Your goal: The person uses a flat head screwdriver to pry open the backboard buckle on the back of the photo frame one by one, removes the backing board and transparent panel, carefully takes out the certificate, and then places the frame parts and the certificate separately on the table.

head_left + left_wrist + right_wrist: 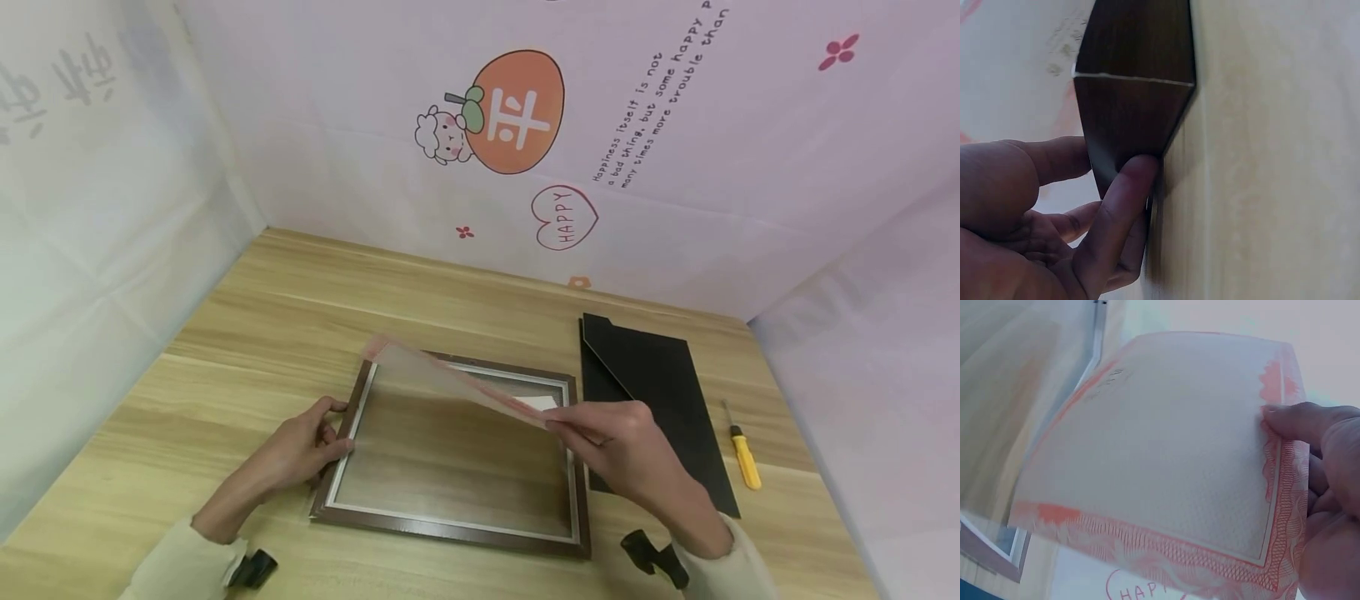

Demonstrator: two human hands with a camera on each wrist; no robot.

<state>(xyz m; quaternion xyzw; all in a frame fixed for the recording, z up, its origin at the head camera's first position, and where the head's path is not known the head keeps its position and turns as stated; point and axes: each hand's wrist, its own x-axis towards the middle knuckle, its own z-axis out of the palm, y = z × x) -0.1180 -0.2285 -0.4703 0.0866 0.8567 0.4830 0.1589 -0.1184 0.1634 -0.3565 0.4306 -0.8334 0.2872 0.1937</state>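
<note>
A brown picture frame (pixel 450 531) with a silvery inner edge lies flat on the wooden table, and wood grain shows through its opening. My left hand (pixel 300 446) holds the frame's left side; in the left wrist view, thumb and fingers close around the dark frame edge (pixel 1135 44). Above the frame, my right hand (pixel 618 437) pinches a paper certificate (pixel 457 382) by its right edge. The right wrist view shows the certificate (pixel 1166 456) bowed, pale, with a red ornamental border; its few printed marks are too faint to read.
Right of the frame lies a black backing board (pixel 667 392) with a raised flap. Farther right is a yellow-handled screwdriver (pixel 744 458). Printed white sheeting (pixel 337 150) walls in the back and sides of the table.
</note>
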